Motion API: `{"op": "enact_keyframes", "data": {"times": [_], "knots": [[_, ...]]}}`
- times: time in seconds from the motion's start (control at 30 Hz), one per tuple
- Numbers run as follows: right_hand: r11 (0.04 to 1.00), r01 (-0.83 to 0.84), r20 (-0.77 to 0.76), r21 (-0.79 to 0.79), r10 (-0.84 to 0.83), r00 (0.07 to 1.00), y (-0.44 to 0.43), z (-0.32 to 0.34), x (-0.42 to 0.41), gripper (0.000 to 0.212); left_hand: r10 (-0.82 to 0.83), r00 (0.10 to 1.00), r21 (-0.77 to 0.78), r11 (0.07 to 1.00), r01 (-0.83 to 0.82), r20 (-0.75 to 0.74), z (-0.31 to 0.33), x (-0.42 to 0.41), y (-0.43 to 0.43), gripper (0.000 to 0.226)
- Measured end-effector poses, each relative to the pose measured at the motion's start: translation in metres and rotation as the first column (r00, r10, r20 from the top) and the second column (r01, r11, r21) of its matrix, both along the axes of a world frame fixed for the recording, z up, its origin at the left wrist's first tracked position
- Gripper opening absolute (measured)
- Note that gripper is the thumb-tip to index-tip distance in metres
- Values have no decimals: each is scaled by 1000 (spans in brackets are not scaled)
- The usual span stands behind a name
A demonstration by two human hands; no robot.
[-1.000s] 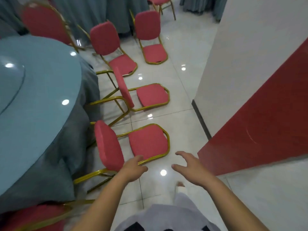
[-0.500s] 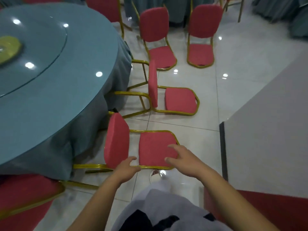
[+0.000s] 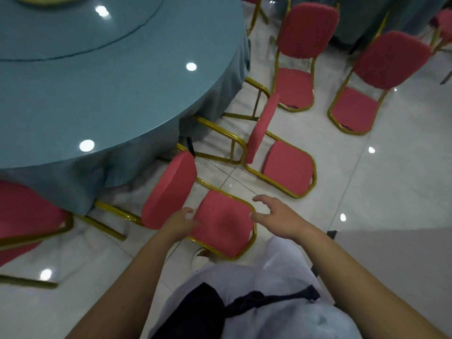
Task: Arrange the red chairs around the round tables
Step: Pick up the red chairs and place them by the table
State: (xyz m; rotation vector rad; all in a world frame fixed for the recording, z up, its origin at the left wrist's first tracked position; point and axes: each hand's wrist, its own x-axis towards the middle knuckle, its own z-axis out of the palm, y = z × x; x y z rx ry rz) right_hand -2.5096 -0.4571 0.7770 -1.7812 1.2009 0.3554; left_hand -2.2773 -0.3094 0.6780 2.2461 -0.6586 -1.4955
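A round table (image 3: 102, 94) under a blue cloth fills the upper left. Right below me stands a red chair with a gold frame, its seat (image 3: 223, 225) facing away from the table and its backrest (image 3: 168, 189) toward the cloth. My left hand (image 3: 179, 222) hovers between backrest and seat, fingers loosely curled, holding nothing. My right hand (image 3: 275, 215) is spread open above the seat's right edge. A second red chair (image 3: 288, 165) stands just beyond, also turned away from the table.
Two more red chairs (image 3: 297, 86) (image 3: 354, 108) stand at the upper right, facing me. Another red chair (image 3: 24, 216) is at the left edge by the table. A grey wall corner (image 3: 396, 260) rises at the lower right. The floor is glossy white tile.
I have stepped closer and the view has swung right around the table. Both hands have come forward over the nearest chair's seat; neither holds anything.
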Motion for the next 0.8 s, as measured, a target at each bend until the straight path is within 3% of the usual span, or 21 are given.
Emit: {"op": "enact_keyframes", "data": {"times": [0.17, 0.3, 0.4, 0.6, 0.8], "knots": [[951, -309, 25, 33, 308, 951, -78, -18, 30, 57, 372, 926, 69, 924, -376, 68, -19, -27, 7, 34], [842, -539, 138, 28, 531, 836, -146, -41, 32, 54, 642, 747, 86, 746, -660, 173, -33, -88, -2, 34], [744, -665, 114, 66, 656, 746, -192, -60, 14, 61, 785, 585, 134, 569, -811, 203, -34, -163, -13, 39], [634, -755, -21, 169, 768, 640, -259, -106, -39, 56, 925, 335, 232, 292, -928, 177, -39, -300, -43, 32], [579, -782, -152, 229, 815, 559, -272, -161, -72, 58, 966, 220, 356, 159, -921, 137, -74, -370, -59, 36]]}}
